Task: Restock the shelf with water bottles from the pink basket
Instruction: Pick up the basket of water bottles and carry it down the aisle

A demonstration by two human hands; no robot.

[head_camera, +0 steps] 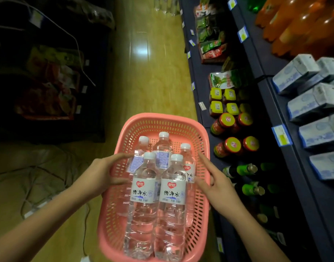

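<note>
Shelving (272, 103) runs along your right; the pink basket (162, 120) holds five upright water bottles (143, 188). Your left hand (100, 174) and right hand (217, 182), fingers spread, flank them. None is picked yet; close on one next.

Five water bottles (156, 188) with white caps stand upright in the pink basket (202, 186), the left hand (103, 173) reaching over its left rim and the right hand (217, 182) at its right rim, beside a dark shelf (204, 114) with jars (232, 146).
</note>
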